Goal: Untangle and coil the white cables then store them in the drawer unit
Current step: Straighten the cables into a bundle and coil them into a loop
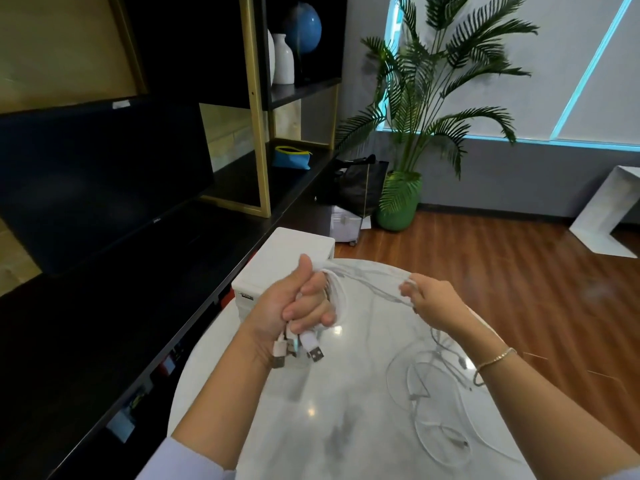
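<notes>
Looking down through the head view, the left hand point(294, 306) is clenched round a gathered bundle of thin white cables point(367, 282), thumb up, with their white USB plugs point(311, 348) sticking out below the fist toward six o'clock. From that fist the strands run in a nearly level line toward three o'clock, where the fingers point(410, 289) of the right hand point(433, 299) are curled round and pinch the same strands. So the long axis of the held stretch lies left to right between the two hands, above the glossy white round tabletop point(311, 410). The loose remainder of cable point(436, 393) lies in slack loops on the tabletop at about five o'clock from the right hand, which is the nearer one to it. The small white plastic drawer unit point(287, 258) stands just beyond the left hand at twelve o'clock, partly hidden by it. Coiling looks barely begun, I judge.
</notes>
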`<state>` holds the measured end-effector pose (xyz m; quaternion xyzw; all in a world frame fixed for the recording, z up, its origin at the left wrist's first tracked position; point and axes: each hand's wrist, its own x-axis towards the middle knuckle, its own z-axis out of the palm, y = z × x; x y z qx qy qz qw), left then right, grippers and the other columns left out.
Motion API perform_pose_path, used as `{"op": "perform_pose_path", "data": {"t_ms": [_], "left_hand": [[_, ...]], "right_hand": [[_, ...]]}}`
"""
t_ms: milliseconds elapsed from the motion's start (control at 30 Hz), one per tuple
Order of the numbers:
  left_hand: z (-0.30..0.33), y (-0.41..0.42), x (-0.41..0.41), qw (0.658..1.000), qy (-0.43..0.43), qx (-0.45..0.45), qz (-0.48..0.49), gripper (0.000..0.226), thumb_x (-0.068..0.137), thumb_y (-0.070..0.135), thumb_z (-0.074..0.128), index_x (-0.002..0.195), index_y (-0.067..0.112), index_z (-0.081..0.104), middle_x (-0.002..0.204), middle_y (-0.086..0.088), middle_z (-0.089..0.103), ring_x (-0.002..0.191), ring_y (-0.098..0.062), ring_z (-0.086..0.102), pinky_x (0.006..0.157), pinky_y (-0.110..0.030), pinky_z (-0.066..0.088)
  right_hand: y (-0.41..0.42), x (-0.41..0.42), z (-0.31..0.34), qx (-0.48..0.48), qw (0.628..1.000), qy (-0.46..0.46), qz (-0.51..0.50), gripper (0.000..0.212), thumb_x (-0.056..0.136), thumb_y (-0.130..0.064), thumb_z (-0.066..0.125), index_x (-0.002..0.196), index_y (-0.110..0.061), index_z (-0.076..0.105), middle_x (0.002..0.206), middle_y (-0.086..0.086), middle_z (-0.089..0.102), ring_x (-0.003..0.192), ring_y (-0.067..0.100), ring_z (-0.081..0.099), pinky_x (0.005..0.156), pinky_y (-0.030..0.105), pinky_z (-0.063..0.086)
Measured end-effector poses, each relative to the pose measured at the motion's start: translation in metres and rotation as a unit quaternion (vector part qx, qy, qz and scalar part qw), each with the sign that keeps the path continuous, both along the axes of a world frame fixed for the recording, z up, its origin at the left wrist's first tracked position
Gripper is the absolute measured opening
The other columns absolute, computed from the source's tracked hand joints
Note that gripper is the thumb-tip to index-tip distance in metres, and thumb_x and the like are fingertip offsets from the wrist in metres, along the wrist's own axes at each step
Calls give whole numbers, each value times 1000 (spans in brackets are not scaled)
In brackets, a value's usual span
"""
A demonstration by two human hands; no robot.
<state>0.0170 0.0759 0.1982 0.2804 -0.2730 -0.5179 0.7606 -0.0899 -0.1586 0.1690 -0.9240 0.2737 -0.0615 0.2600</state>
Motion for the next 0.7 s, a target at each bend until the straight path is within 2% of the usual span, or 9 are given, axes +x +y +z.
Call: {"op": "perform_pose_path", "data": {"t_ms": [67, 133, 233, 300, 400, 500, 600, 667, 700], "left_hand": [[8, 3, 7, 1000, -2, 9, 28, 47, 88, 48, 50, 53, 17, 52, 31, 10, 37, 29, -4, 38, 54, -23, 52], [15, 4, 12, 997, -27, 29, 69, 51, 91, 45, 36, 49, 18, 50, 30, 10, 34, 28, -4, 35, 53, -23, 51], [19, 0, 11, 993, -38, 38, 103, 52, 89, 43, 33, 46, 19, 49, 28, 10, 31, 26, -4, 33, 50, -22, 50], [19, -3, 7, 993, -43, 33, 103, 51, 88, 43, 33, 46, 18, 48, 28, 9, 30, 26, -4, 32, 50, -23, 50], [23, 0, 10, 989, -69, 35, 123, 50, 89, 41, 35, 46, 19, 49, 28, 9, 30, 26, -5, 31, 50, -22, 49], [30, 4, 15, 985, -86, 24, 147, 49, 89, 40, 38, 47, 18, 50, 29, 9, 30, 27, -5, 31, 49, -23, 49], [33, 5, 18, 983, -74, 13, 167, 48, 89, 39, 38, 47, 17, 50, 29, 8, 30, 26, -5, 31, 47, -22, 49], [32, 4, 19, 982, -65, 14, 175, 48, 89, 39, 39, 48, 17, 49, 29, 8, 29, 26, -5, 31, 48, -22, 49], [32, 4, 20, 981, -66, 17, 180, 47, 89, 39, 40, 48, 17, 49, 29, 8, 29, 26, -5, 30, 48, -22, 49]], "right_hand": [[-15, -9, -19, -25, 997, -4, -75, 21, 95, -7, 41, 99, -14, 61, 96, 10, 67, 93, 33, 61, 68, 28, 38], [-22, -14, -35, -55, 995, 7, -82, 24, 98, -11, 38, 109, -8, 59, 106, 13, 67, 96, 37, 59, 69, 26, 33], [-26, -13, -52, -115, 987, 77, -85, 23, 99, -22, 39, 100, -13, 60, 100, 12, 68, 90, 33, 60, 67, 29, 35], [-29, -19, -59, -120, 978, 133, -103, 30, 97, -37, 42, 88, -14, 59, 88, 8, 66, 84, 28, 60, 69, 31, 37], [-35, -27, -63, -76, 980, 114, -145, 42, 91, -52, 47, 72, -16, 55, 74, 4, 63, 78, 24, 59, 72, 32, 41], [-38, -29, -61, -51, 971, 95, -213, 60, 82, -72, 39, 76, -15, 57, 76, 4, 65, 77, 23, 57, 70, 32, 45], [-41, -31, -62, -38, 967, 105, -229, 74, 75, -79, 32, 99, -16, 61, 106, 13, 61, 105, 31, 52, 81, 38, 41], [-38, -32, -60, -15, 964, 136, -227, 62, 83, -73, 34, 117, -26, 55, 129, 16, 44, 123, 35, 37, 96, 45, 36], [-37, -33, -60, -4, 963, 149, -223, 59, 84, -72, 34, 122, -30, 52, 134, 16, 39, 126, 36, 34, 100, 49, 34]]}}
